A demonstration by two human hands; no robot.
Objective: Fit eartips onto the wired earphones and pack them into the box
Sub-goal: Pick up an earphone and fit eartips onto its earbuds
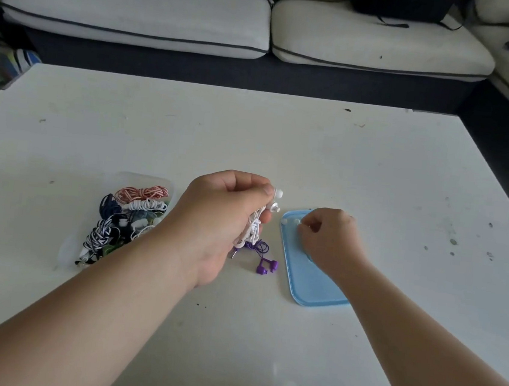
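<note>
My left hand point(225, 218) grips a bundled pair of white wired earphones point(256, 224) above the table; the two buds point(276, 200) stick out past my thumb, and the upper one carries a white eartip. My right hand point(327, 238) rests over the far end of a light blue lid point(310, 280), its fingertips pinching at small white eartips point(296, 221) lying there. A purple pair of earphones point(263, 261) lies on the table below my left hand. A clear plastic box point(124, 220) at the left holds several coiled earphones in red, white, navy and striped cable.
The white table point(284, 139) stretches far ahead and to both sides, with small dark specks on its right part. A pale sofa point(233, 24) stands behind the table's far edge.
</note>
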